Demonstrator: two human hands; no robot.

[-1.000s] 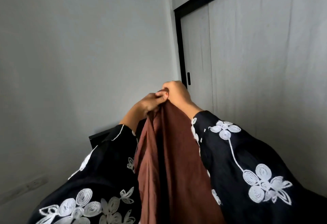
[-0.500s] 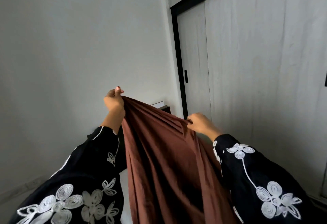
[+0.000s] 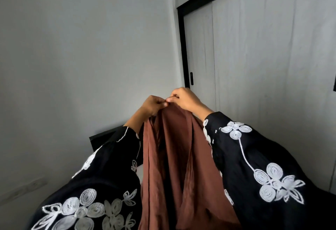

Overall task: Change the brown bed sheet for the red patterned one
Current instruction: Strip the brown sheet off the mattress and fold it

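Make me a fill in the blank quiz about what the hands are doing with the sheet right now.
1. The sheet held up between the arms is plain ____ in colour.
2. The left hand and the right hand meet and pinch the sheet at its ____ end, and the rest hangs below them.
3. The sleeves are black, with stitched flowers in ____.

Missing words: brown; top; white
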